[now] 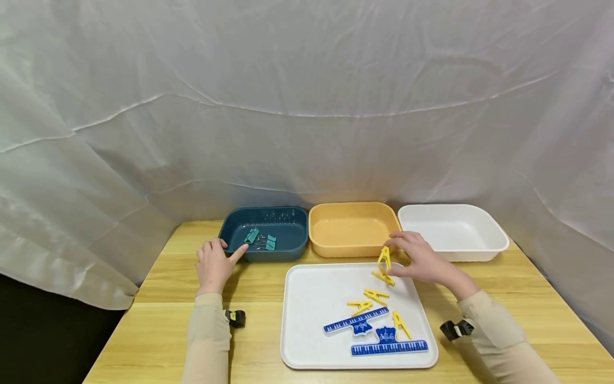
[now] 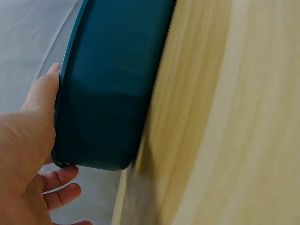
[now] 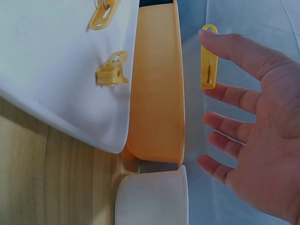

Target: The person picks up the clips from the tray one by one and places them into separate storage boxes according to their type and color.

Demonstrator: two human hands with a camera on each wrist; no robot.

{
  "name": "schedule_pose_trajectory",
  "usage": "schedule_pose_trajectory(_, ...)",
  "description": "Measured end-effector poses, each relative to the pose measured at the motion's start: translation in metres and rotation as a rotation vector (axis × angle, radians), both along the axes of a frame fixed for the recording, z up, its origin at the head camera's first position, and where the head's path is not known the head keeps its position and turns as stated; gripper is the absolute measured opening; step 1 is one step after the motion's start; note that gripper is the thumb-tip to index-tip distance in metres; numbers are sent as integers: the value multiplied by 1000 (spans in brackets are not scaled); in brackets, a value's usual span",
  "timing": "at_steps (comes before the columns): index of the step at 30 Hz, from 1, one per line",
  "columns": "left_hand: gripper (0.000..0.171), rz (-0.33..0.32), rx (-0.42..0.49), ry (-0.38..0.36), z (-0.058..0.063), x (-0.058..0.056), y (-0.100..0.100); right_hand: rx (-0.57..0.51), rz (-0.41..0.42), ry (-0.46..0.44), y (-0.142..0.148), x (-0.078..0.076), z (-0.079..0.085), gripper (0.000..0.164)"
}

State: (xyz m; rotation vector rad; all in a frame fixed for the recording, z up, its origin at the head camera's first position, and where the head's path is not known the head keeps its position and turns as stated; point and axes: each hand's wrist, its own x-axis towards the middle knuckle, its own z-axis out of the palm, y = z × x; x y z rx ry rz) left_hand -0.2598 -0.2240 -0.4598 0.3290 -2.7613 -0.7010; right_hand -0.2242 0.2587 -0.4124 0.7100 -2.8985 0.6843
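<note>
Nearest the camera, beige sleeves [image 1: 206,341] cross the wooden table [image 1: 259,346] from the near edge, with black wrist cameras [image 1: 457,329] at their cuffs. With my right hand [image 1: 424,261] I pinch one yellow clip [image 1: 385,257] between thumb and forefinger, the other fingers loosely spread. The clip is lifted above the far right part of a white tray [image 1: 307,298]. A second yellow clip [image 1: 384,278] lies on the tray just below it; three more lie nearer, around two blue clips [image 1: 389,348] printed like piano keys, one slanting, one straight along the near right edge.

Beyond the tray's far edge, the near wall of an orange box [image 1: 352,250] rises in front of my clip. On its right stands a white box [image 1: 472,256], partly hidden by my hand.

At the far left, my left hand [image 1: 213,266] touches the near left corner of a teal box [image 1: 273,256], thumb along the near rim, fingers relaxed past the left end; I cannot tell whether I press on it. Two green binder clips [image 1: 252,236] lie inside. Behind all three boxes hangs a grey curtain [image 1: 307,144].
</note>
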Motion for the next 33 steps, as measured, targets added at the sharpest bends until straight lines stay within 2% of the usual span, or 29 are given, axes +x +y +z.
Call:
schedule_pose_trajectory(6,66,4,5,-6,0,0,0,5,-19,-28,-4,-6,1,58)
schedule_pose_trajectory(12,67,4,6,-2,-1,0,-1,-1,-17,-18,-9,-13,1,59)
schedule_pose_trajectory(25,65,0,-2,-11,-1,0,0,4,26,65,-17,-31,-1,59)
schedule_pose_trajectory(33,69,-2,1,-6,-2,0,0,0,-1,3,-22,-39,-5,63)
